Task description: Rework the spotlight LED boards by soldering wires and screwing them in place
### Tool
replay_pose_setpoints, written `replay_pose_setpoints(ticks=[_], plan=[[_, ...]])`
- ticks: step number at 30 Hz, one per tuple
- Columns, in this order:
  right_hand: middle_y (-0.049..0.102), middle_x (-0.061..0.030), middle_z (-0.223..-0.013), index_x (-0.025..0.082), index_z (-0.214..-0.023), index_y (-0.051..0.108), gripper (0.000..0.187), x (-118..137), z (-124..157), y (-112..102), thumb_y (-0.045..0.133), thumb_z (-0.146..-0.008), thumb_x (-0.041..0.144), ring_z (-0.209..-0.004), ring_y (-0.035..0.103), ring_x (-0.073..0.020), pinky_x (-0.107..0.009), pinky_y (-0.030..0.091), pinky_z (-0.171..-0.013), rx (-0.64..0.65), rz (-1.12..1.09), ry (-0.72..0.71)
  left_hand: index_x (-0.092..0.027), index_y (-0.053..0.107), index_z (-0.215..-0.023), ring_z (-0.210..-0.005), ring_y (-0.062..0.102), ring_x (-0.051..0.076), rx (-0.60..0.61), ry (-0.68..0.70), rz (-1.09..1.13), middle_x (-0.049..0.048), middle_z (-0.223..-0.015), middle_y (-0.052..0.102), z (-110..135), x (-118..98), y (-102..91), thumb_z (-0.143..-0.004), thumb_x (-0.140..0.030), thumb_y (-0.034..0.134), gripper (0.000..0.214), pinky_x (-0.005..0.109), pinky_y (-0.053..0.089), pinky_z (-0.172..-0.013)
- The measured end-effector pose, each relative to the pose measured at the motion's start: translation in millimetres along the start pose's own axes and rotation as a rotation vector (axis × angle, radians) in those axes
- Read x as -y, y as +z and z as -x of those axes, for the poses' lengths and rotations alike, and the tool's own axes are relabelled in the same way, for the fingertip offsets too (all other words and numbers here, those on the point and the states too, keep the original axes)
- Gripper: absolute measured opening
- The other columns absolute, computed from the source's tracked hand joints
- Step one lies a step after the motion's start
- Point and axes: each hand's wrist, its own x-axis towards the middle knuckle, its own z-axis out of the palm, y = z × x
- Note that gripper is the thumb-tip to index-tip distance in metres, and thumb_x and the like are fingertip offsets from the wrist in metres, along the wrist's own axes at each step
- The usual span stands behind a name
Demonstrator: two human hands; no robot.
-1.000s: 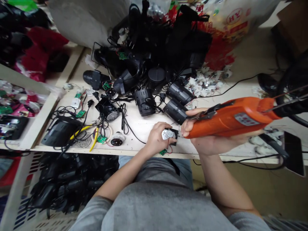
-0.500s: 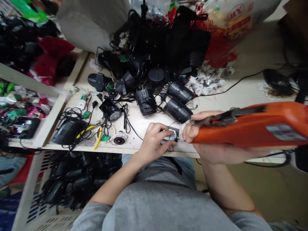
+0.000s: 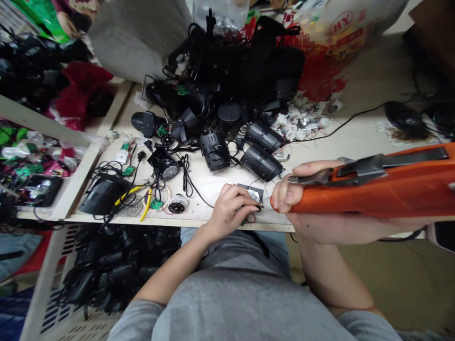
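My right hand (image 3: 320,208) is wrapped round an orange electric screwdriver (image 3: 373,187), whose tip points left at a small black part with a silver motor (image 3: 253,195) on the workbench. My left hand (image 3: 229,210) pinches that part at the table's front edge, fingers curled over it. A small green circuit board with thin red wires (image 3: 247,219) hangs just below my left fingers.
A heap of black lamp housings and cables (image 3: 231,85) fills the back of the pale workbench (image 3: 355,137). Loose housings (image 3: 262,163), green boards, yellow-handled cutters (image 3: 145,208) and a round LED disc (image 3: 176,205) lie left. A crate of black parts (image 3: 106,270) sits below.
My left hand has curled more tightly over the small motor part. The screwdriver tip has come in closer to it, and the view has shifted slightly.
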Motion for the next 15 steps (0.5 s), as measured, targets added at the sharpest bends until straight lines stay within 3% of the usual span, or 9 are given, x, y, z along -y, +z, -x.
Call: replay_pose_setpoints(ticks=[3, 7, 11, 15], plan=[[0.06, -0.0046, -0.066, 0.027, -0.113, 0.069, 0.086, -6.4, -7.8, -0.8, 0.029, -0.078, 0.094, -0.054, 0.057, -0.0236, -0.041, 0.048, -0.051, -0.054, -0.051, -0.106, -0.021, 0.066, -0.118, -0.098, 0.06, 0.019, -0.004, -0.101, -0.004, 0.0058, -0.102, 0.067, 2.0, 12.0, -0.2, -0.097, -0.017, 0.057, 0.022, 0.036, 0.049, -0.088], [0.062, -0.0042, -0.064, 0.027, -0.107, 0.073, 0.084, -13.7, -16.6, -2.8, 0.04, -0.072, 0.096, -0.05, 0.056, -0.0221, -0.039, 0.047, -0.046, -0.036, -0.045, -0.065, -0.021, 0.057, -0.133, -0.116, 0.058, 0.025, 0.112, -0.166, -0.015, 0.0099, -0.123, 0.064, 3.2, 25.7, 3.8, -0.088, -0.012, 0.062, 0.047, 0.044, 0.048, -0.102], [0.064, -0.0048, -0.063, 0.028, -0.101, 0.073, 0.086, -14.7, -23.8, -4.6, 0.04, -0.067, 0.1, -0.049, 0.058, -0.023, -0.039, 0.048, -0.043, -0.007, -0.022, 0.013, -0.02, 0.061, -0.127, -0.122, 0.058, 0.028, 0.159, -0.155, 0.007, 0.0121, -0.129, 0.064, 2.0, 32.6, 14.4, -0.085, -0.028, 0.074, 0.044, 0.048, 0.047, -0.106], [0.064, -0.0044, -0.062, 0.028, -0.095, 0.074, 0.084, -16.7, -27.7, -5.1, 0.044, -0.064, 0.1, -0.047, 0.058, -0.0226, -0.038, 0.047, -0.041, 0.018, -0.012, 0.057, -0.02, 0.066, -0.114, -0.112, 0.064, 0.026, 0.125, -0.171, 0.023, 0.0104, -0.118, 0.07, 1.4, 36.9, 22.5, -0.09, -0.033, 0.071, 0.028, 0.045, 0.05, -0.099]])
